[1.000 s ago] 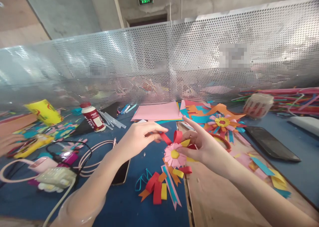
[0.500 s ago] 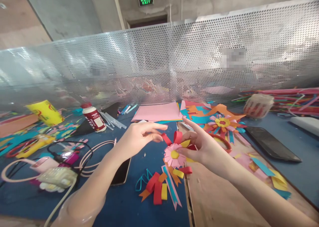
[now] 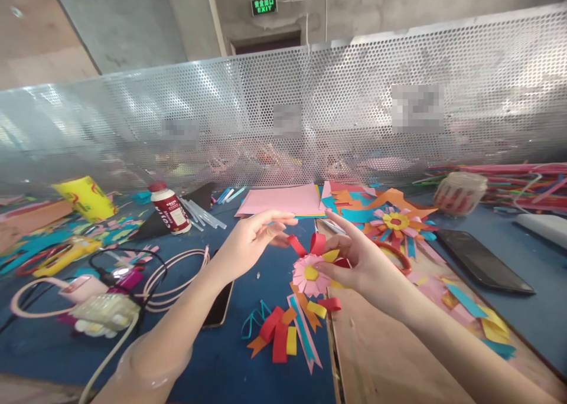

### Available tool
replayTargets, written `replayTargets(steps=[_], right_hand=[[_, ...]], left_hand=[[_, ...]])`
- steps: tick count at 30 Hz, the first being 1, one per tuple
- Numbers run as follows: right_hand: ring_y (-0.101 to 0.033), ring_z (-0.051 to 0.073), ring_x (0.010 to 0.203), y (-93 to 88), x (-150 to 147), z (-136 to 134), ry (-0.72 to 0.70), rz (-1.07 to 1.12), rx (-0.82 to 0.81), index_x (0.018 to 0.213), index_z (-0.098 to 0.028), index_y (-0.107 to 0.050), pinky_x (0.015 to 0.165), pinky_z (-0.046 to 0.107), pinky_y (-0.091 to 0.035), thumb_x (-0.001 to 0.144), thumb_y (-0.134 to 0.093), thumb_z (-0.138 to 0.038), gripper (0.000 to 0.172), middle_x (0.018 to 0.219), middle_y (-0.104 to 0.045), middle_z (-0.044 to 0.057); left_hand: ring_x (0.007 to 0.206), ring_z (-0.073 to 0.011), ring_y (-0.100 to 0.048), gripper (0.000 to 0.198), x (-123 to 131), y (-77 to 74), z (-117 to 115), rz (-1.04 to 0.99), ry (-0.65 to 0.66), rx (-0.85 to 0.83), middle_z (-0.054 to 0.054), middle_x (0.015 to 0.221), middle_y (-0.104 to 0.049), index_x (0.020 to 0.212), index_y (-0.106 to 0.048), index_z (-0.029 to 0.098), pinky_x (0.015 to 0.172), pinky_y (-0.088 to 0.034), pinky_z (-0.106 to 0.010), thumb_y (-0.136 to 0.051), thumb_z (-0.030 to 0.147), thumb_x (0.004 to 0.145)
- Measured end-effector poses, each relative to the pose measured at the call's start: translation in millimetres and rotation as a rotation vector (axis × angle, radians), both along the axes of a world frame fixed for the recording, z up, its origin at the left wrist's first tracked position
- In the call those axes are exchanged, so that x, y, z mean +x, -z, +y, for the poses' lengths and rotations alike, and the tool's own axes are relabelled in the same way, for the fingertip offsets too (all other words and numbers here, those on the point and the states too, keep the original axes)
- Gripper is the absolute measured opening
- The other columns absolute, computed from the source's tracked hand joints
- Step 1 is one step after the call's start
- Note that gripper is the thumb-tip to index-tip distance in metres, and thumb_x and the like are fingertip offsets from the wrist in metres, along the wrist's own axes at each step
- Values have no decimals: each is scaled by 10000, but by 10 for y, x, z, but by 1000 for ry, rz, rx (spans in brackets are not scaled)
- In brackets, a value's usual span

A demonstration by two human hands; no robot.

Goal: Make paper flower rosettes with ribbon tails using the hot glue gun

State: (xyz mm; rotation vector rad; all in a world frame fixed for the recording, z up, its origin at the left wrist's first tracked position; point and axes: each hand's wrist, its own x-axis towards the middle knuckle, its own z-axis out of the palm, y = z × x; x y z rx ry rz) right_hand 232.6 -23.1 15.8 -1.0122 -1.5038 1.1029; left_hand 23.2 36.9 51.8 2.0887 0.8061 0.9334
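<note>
A pink paper flower (image 3: 303, 279) with a yellow centre sits near the middle of the blue table, with red, yellow and orange paper loops and strips around it. My right hand (image 3: 354, 256) grips it at the right, thumb tip by the centre and other fingers partly hidden behind. My left hand (image 3: 254, 241) hovers at the upper left of the flower, fingers loosely curved and apart. Its fingertips are close to a red paper loop (image 3: 296, 247); whether they touch is unclear. Below lie a red paper strip piece (image 3: 280, 342) and a pink-and-blue ribbon tail (image 3: 305, 336).
Pink paper sheets (image 3: 281, 200) and a finished-looking paper flower (image 3: 396, 222) lie behind. Phones (image 3: 482, 261) rest right and beneath my left forearm. Left are a glue bottle (image 3: 170, 209), glue sticks (image 3: 201, 215), a yellow cup (image 3: 85, 198) and cables (image 3: 155, 280). A perforated metal screen (image 3: 199, 108) stands behind.
My left hand's fingers have shifted slightly, the lower ones a little further from the red loop. My right hand keeps its hold on the flower. The view has tilted slightly.
</note>
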Motion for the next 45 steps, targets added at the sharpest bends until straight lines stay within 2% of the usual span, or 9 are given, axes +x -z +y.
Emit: replayTargets(steps=[4, 10, 14, 19, 23, 28, 39, 45], right_hand=[[-595, 163, 773, -20, -2, -7, -11, 9, -9, 1425, -277, -130, 717, 365, -529, 757, -652, -243, 849, 881, -560, 0], [-595, 164, 776, -2, -16, 9, 2, 19, -22, 1416, -282, -155, 724, 373, -530, 754, -656, -265, 830, 905, -562, 5], [-588, 160, 785, 25, -13, 31, 18, 9, 7, 1415, -279, -168, 744, 363, -518, 758, -653, -241, 817, 871, -545, -10], [-589, 152, 785, 23, -6, 10, 20, 5, 10, 1412, -266, -168, 738, 341, -508, 771, -644, -240, 799, 873, -559, -10], [-590, 137, 750, 6, -4, -5, 7, 48, 1, 1406, -269, -174, 691, 313, -508, 779, -641, -248, 782, 900, -573, -2], [-599, 143, 785, 13, -5, 13, -11, 105, -1, 1402, -270, -178, 688, 305, -512, 773, -639, -211, 782, 931, -579, 7], [-587, 133, 751, 24, -15, 18, 81, -22, 53, 1397, -261, -217, 692, 303, -511, 767, -641, -239, 760, 872, -577, -13], [-609, 153, 766, 52, -14, 33, 67, -30, 51, 1401, -284, -201, 694, 337, -529, 776, -628, -252, 758, 896, -569, -5]], left_hand=[[874, -141, -668, 304, 24, 7, 0, -79, 30, -91, -117, 1255, -551, 1161, -519, 174, 758, -585, -271, -435, 334, 917], [912, -149, -641, 371, 34, 62, 14, -175, 109, -229, -133, 1329, -469, 1177, -497, 182, 799, -562, -295, -577, 310, 839], [937, -129, -612, 434, 51, 98, -5, -181, 84, -261, -104, 1309, -482, 1159, -507, 208, 784, -543, -240, -674, 232, 759], [901, -128, -599, 521, 94, 124, -26, -197, 48, -297, -107, 1288, -486, 1184, -466, 208, 757, -542, -259, -700, 211, 718], [874, -122, -600, 507, 124, 142, -34, -233, 40, -360, -108, 1232, -525, 1185, -440, 194, 756, -533, -261, -673, 199, 735], [907, -141, -589, 400, 148, 193, -42, -265, 40, -368, -87, 1092, -567, 1081, -501, 163, 766, -510, -254, -680, 238, 732], [811, -140, -615, 398, 170, 219, -77, -147, -49, -348, -37, 962, -624, 1108, -507, 194, 772, -483, -288, -643, 378, 782], [732, -135, -627, 435, 164, 240, -66, -115, -82, -338, 1, 815, -647, 1114, -501, 199, 746, -481, -286, -666, 389, 760]])
